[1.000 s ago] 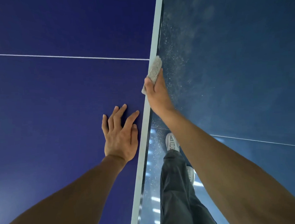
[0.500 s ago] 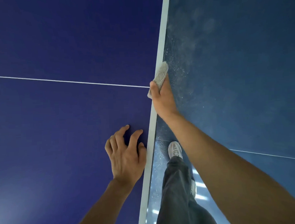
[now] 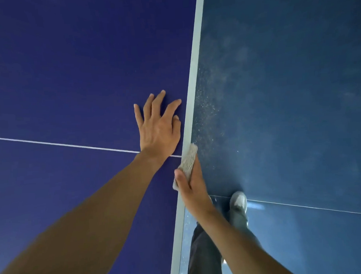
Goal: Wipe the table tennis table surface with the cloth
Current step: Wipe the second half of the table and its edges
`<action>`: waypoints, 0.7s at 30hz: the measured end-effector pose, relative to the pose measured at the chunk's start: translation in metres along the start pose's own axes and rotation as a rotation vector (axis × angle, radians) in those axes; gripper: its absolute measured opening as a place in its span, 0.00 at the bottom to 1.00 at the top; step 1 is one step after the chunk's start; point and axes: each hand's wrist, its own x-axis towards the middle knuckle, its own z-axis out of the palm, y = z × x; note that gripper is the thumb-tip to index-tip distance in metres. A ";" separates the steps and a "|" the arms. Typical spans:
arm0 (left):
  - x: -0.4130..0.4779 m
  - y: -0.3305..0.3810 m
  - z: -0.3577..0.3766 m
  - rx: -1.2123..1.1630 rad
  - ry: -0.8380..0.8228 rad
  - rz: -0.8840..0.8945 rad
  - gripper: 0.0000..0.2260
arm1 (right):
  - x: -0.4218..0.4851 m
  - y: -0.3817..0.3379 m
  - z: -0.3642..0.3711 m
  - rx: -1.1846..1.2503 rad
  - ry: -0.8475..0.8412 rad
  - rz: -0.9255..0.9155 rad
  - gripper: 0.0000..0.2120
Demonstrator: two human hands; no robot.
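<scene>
View from above of a dark blue table tennis surface (image 3: pixel 69 69) filling the left of the scene. A pale edge band (image 3: pixel 195 59) runs from near to far and leans slightly right at its far end. To its right lies a teal floor (image 3: pixel 287 90), dusted with pale specks close to the band.

Both forearms are cut off at the near border. The fingers of the right hand (image 3: pixel 195 190) are hidden past the edge and behind the cloth (image 3: pixel 188 160); only its thumb and the side of the hand show. The near end of the cloth is partly covered by that thumb, and its weave is too blurred to make out.

The cloth is a pale, folded pad sitting right on the edge band, just near and right of the left hand (image 3: pixel 157 129). Its long axis follows the band, the far end pointing away from the person and a little right. The right hand grips it, thumb pressed across its upper face.

The left hand lies flat on the surface, fingers straight and spread, pointing far, its thumb beside the band. A thin white line (image 3: pixel 62 143) crosses the surface and passes under its wrist.

Below the right arm, a light shoe (image 3: pixel 238 201) and a dark trouser leg (image 3: pixel 203 258) stand on the floor.
</scene>
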 end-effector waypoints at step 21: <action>0.120 0.021 -0.011 -0.025 0.096 -0.052 0.18 | 0.143 -0.074 -0.037 0.127 -0.003 -0.038 0.36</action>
